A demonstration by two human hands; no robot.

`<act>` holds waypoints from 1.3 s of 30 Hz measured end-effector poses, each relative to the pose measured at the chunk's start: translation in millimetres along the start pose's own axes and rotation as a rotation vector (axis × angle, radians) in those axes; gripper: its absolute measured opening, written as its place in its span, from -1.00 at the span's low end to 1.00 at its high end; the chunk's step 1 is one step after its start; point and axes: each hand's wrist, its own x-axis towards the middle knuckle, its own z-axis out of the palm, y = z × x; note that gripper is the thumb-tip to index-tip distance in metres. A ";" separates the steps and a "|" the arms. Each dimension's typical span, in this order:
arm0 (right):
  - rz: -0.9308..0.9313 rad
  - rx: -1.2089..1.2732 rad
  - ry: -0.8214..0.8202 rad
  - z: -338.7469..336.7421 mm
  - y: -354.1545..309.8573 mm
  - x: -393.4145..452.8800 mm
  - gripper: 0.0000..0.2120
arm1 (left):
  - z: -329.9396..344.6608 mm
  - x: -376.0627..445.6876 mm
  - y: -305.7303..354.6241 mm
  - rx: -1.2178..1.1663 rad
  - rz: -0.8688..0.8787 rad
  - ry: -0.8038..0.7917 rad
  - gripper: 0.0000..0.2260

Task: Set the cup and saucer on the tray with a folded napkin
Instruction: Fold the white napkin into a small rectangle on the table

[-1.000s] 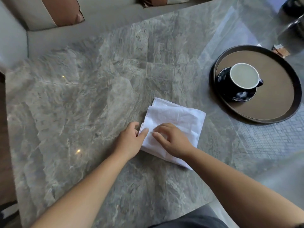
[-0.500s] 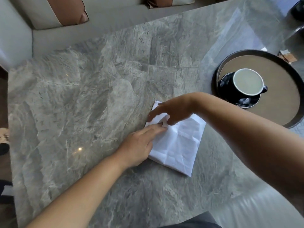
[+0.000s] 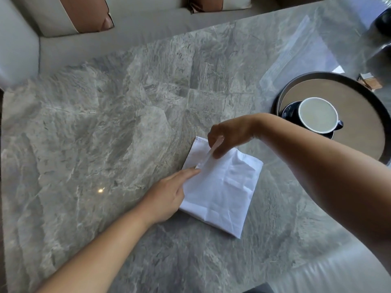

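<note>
Head view: the only view, looking down at a table (image 3: 131,115).
Landmark: the napkin (image 3: 222,191), a white, creased square that lay flat on the table.
Left hand (image 3: 167,197): rested on the napkin's left edge, fingers together and stretched out, the forefinger tip pressed on the cloth near its upper left part; it clamped nothing.
Right hand (image 3: 228,136): hung over the napkin's far corner, thumb and fingers pinched shut on a raised flap of the top layer, which stood up off the rest.
Tray (image 3: 378,102): to the right of the napkin and further off, well apart from it, round and dark-rimmed.
Cup (image 3: 317,115): sat on its saucer (image 3: 288,108) at the tray's side nearest the napkin, handle pointing away from the napkin.
Step in hand: by my reading, the folding of the napkin; cup and saucer already sat on the tray, so that part looked done.
Next move: probably carrying the pinched flap across while the left forefinger holds the crease line, then pressing it flat; the cloth is limp, so edges must be matched before release.
Left to do: the folded napkin was not yet on the tray.
</note>
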 end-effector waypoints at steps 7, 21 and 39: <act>-0.038 0.413 0.256 14.4 18.3 23.0 -0.81 | -1.3 0.3 -10.3 -0.029 -0.126 0.014 -0.51; 0.031 0.444 0.488 42.2 17.0 54.3 -0.79 | 5.3 -1.7 -24.9 0.006 -0.244 0.091 -0.65; 0.030 0.443 0.560 39.3 19.0 38.5 -0.93 | 3.6 0.1 -30.8 0.022 -0.210 0.008 -0.62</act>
